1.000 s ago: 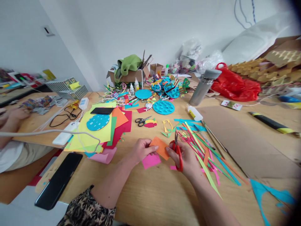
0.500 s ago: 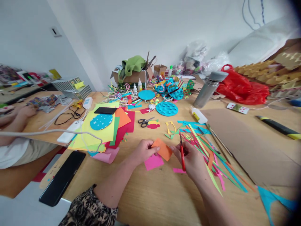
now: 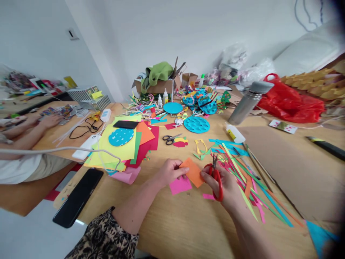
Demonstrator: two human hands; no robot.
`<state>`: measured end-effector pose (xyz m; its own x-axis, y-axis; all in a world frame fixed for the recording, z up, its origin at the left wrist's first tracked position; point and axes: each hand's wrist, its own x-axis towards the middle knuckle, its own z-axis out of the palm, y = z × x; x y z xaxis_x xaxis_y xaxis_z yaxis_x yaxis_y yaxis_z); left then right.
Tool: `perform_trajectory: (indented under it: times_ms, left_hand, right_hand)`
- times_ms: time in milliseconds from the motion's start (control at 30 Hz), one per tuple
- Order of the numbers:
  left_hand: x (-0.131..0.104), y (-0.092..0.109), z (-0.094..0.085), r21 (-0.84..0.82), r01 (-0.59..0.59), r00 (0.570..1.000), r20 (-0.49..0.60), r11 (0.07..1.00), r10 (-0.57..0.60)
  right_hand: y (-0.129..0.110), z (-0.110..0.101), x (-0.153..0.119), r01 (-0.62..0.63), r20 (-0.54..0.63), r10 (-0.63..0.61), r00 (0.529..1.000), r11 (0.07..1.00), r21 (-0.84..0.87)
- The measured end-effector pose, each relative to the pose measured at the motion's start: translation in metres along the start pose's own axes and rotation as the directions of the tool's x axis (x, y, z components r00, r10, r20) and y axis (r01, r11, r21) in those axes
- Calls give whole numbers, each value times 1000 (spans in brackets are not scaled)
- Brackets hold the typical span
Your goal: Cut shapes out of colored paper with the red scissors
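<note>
The left hand [image 3: 172, 172] pinches the left edge of an orange paper square [image 3: 192, 172] between thumb and fingers. The right hand [image 3: 226, 185] grips red-handled scissors [image 3: 221, 190], blades pointing up and away, while its fingertips touch the square's right corner. The square is held above the bench [image 3: 164, 219], with a pink paper piece [image 3: 180, 186] just below it.

To the right of the square lie loose coloured paper strips [image 3: 244, 172] and, farther right, a flat cardboard sheet [image 3: 285, 167]. Beyond the square are black-handled scissors [image 3: 168, 140] and a dimpled blue disc [image 3: 196, 125]. Beyond it to the right, a white glue bottle [image 3: 235, 133] lies tilted, its yellow label too small to read. A lidded metal bottle [image 3: 244, 106] stands behind that, no writing legible. The red plastic bag [image 3: 292, 102] beside it hides its contents.

Left of the square, a phone [image 3: 125, 124] and a speckled blue disc [image 3: 121, 137] rest on coloured paper sheets [image 3: 107, 156]. Far beyond the square, an open cardboard box [image 3: 163, 86] holds a green cloth bag [image 3: 160, 73] and dark sticks; clear plastic bags [image 3: 233, 63] farther right contain multicoloured pieces.
</note>
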<state>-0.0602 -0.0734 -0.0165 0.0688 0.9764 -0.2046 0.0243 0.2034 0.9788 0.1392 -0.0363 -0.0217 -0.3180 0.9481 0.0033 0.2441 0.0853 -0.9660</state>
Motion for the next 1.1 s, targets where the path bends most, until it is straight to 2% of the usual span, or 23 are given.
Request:
perform_trajectory:
  times_ms: [167,267,333,433,500,533,600,700,767,867,967,1100]
  left_hand:
    - [2,-5,1,1,-20,999,-30,1000,20]
    - [4,-6,-3,-44,-9,991,-137,999,3]
    - [6,-5,-8,-85,-1,968,-250,996,-20]
    - [8,-2,-15,-153,-19,922,-385,988,-42]
    - [8,0,-17,-154,-34,901,-432,987,-37]
    - [7,1,-16,-140,-41,898,-440,989,-25]
    - [2,3,-11,-85,-51,907,-421,995,11]
    - [-7,5,-1,18,-60,962,-265,998,63]
    - [-12,7,5,64,-76,978,-190,995,87]
    - [-14,8,7,92,-108,976,-178,990,123]
    - [-13,7,5,78,-118,975,-177,990,131]
    - [-12,8,7,-37,-69,989,-137,997,63]
  right_hand:
    - [-3,2,0,23,-29,-24,999,1000,-9]
    - [-8,0,-3,8,-125,-7,992,1000,4]
    - [-14,-2,-5,-5,-263,12,965,1000,28]
    - [-22,-7,-9,29,-450,-1,893,998,54]
    - [-23,-9,-9,59,-509,-24,860,997,54]
    - [-23,-9,-9,64,-509,-30,860,997,50]
    - [-21,-8,-7,56,-431,-33,902,998,41]
    - [-16,-4,-4,29,-193,-21,981,999,37]
    - [-15,-1,-4,9,-45,-6,999,999,49]
    - [-17,1,-5,-22,97,11,995,993,114]
    - [-19,3,-7,-44,146,15,989,980,192]
    - [-19,6,-8,-37,14,35,999,978,207]
